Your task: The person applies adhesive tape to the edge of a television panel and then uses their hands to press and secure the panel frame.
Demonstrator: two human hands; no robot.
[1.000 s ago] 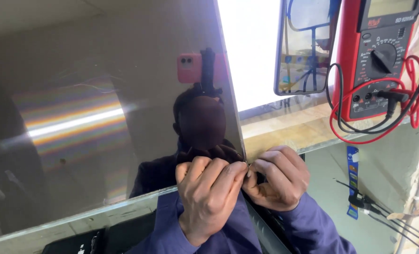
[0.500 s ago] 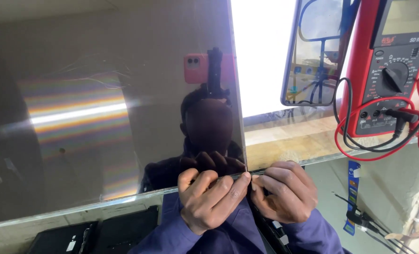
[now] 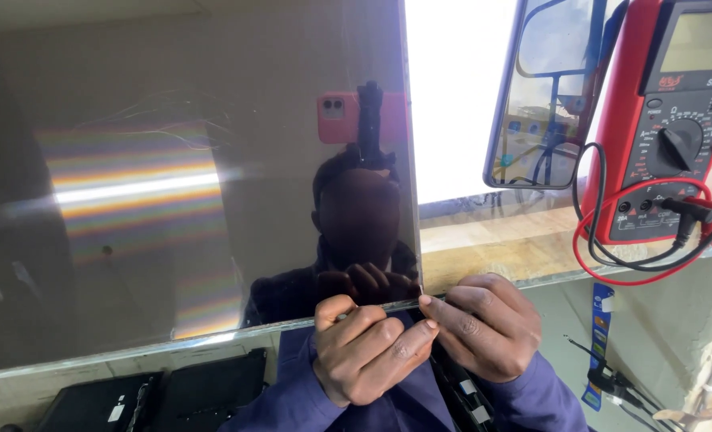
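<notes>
Both hands have shifted right along the panel point(image 3: 188, 184) since a second ago, left hand point(image 3: 368, 352) and right hand point(image 3: 484, 328) now pinching fingertips together on its lower right corner, beside the red multimeter point(image 3: 668, 120), suggesting edge work continuing.

Red multimeter point(image 3: 672, 120) (leads coiled), phone point(image 3: 540, 88) leaning, wooden ledge point(image 3: 492, 240).

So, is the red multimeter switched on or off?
Cannot tell. The red multimeter stands upright with leads plugged in, but its display shows no readable digits under the glare.
</notes>
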